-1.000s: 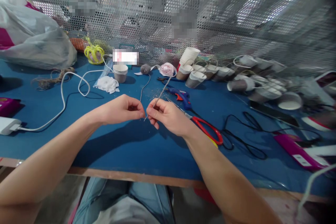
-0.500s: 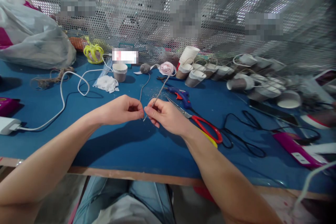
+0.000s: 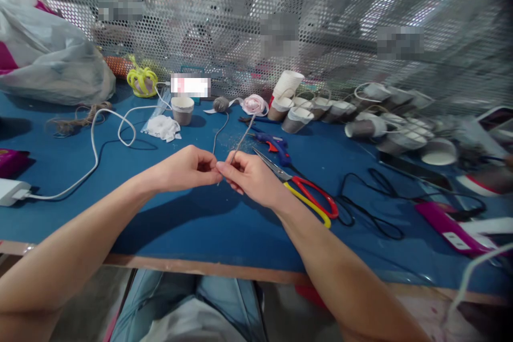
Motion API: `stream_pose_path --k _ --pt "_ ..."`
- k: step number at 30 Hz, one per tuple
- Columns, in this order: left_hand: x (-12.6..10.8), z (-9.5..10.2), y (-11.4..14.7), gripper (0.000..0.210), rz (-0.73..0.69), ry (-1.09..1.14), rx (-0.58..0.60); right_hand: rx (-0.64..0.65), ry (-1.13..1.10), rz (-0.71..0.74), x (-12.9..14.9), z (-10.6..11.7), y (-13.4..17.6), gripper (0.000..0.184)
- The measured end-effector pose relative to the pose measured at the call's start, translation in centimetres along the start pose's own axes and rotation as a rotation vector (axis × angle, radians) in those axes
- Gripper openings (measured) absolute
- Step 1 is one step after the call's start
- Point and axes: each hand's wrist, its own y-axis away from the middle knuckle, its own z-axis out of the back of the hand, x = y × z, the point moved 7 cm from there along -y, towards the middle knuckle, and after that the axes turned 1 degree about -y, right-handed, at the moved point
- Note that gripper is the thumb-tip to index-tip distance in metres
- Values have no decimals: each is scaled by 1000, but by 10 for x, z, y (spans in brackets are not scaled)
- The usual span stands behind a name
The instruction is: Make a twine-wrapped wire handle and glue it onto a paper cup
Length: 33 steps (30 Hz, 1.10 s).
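Observation:
My left hand [image 3: 192,167] is closed in a pinch on grey yarn [image 3: 215,139], which runs back to a small grey ball of yarn [image 3: 220,104]. My right hand [image 3: 248,173] grips a thin grey stick [image 3: 243,139], slanting up and away from its fingers; it looks like yarn-wrapped wire, but I cannot be sure. The fingertips of both hands meet above the blue tabletop and hide where yarn and stick come together. Beside my right wrist lie scissors [image 3: 312,200] with one red and one yellow handle. Behind them is a blue glue gun [image 3: 274,145].
Several grey-wrapped paper cups [image 3: 296,119] stand at the back right. A pink ribbon roll [image 3: 255,104] sits at the back, and a grey-wrapped cup [image 3: 183,112] is near a white pile [image 3: 162,128]. White cable [image 3: 94,139] crosses the left; black cord [image 3: 377,214] loops at right.
My right thumb has moved left onto my left fingertips, closing the small gap between the hands. The far end of the stick has dipped slightly.

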Motion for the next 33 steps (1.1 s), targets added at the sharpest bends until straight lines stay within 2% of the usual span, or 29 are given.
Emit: stream_pose_path --k 9,14,20,33 --pt "1 0 -1 18 18 56 18 70 -108 33 2 -4 1 27" --pt "1 1 -1 23 11 87 38 136 -128 31 3 -4 0 24" --pt "-3 4 2 21 -8 9 60 68 -64 25 5 1 -1 23" --pt "-8 4 3 22 -16 -76 42 49 57 45 1 -1 0 25"
